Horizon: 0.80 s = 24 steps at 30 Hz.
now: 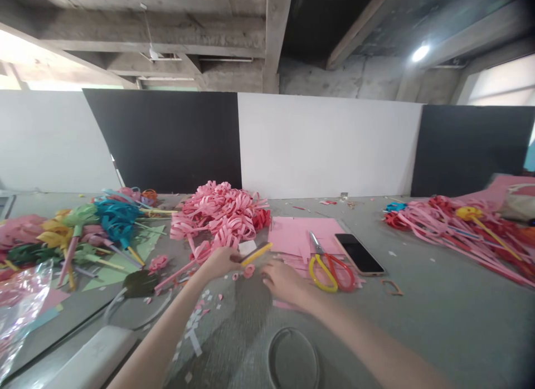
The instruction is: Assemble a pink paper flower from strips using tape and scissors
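Observation:
My left hand (223, 262) is closed on a slim yellow-and-dark stick (256, 254), which points up to the right; its exact kind is unclear. Just right of it, my right hand (285, 280) has its fingers curled together over the table, and whatever they hold is hidden. Small pink paper curls (249, 271) lie between the hands. Beyond the right hand are pink paper sheets (288, 233) and cut strips. Scissors (328, 266) with one yellow and one red handle rest partly on that paper. Behind my left hand is a heap of curled pink paper flowers (219, 213).
A phone (359, 254) lies right of the scissors. Colourful paper flowers on sticks (119, 219) crowd the left, near a white power strip (90, 361). A roll of tape or ring (271, 358) sits in front. Pink strips (443, 224) lie far right. A panel wall (330, 146) stands behind.

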Tool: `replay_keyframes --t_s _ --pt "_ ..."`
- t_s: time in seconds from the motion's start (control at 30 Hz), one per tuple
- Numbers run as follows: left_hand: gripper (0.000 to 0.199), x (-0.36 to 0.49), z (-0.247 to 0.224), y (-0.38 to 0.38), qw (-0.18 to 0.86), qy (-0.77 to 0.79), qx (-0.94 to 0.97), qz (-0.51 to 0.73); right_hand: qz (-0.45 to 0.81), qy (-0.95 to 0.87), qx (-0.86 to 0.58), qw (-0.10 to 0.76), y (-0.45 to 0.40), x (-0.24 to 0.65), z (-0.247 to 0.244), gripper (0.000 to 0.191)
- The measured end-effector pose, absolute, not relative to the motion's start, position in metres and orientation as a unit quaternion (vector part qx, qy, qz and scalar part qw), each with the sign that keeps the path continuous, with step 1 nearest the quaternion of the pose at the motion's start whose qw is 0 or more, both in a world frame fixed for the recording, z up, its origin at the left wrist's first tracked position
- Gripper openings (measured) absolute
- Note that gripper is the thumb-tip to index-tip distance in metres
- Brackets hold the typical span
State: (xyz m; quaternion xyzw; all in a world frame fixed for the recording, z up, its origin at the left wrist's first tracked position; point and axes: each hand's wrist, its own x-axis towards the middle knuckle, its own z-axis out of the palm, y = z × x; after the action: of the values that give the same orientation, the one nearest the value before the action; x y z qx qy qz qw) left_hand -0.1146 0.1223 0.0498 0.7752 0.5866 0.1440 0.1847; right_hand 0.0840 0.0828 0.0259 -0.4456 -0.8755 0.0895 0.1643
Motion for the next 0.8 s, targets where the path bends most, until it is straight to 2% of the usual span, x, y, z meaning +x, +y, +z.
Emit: replay_keyframes --t_s 0.2,0.53,0.8 --pt "0.028 -0.135 0.067 0.127 0.155 0.588 0.778 0.16 0.093 -0.839 -0.501 0.188 0.105 0.052 0.017 0.024" --pt "0.027 -0.129 0.078 0.119 0.163 0.577 0.785 0.153 0.2 -0.811 -0.539 0.106 0.133 0.028 0.013 0.026" --pt "0.029 -0.131 0.08 0.118 0.153 0.58 0.782 0.171 0.258 -0.803 -0.526 0.108 0.143 0.036 0.011 0.026"
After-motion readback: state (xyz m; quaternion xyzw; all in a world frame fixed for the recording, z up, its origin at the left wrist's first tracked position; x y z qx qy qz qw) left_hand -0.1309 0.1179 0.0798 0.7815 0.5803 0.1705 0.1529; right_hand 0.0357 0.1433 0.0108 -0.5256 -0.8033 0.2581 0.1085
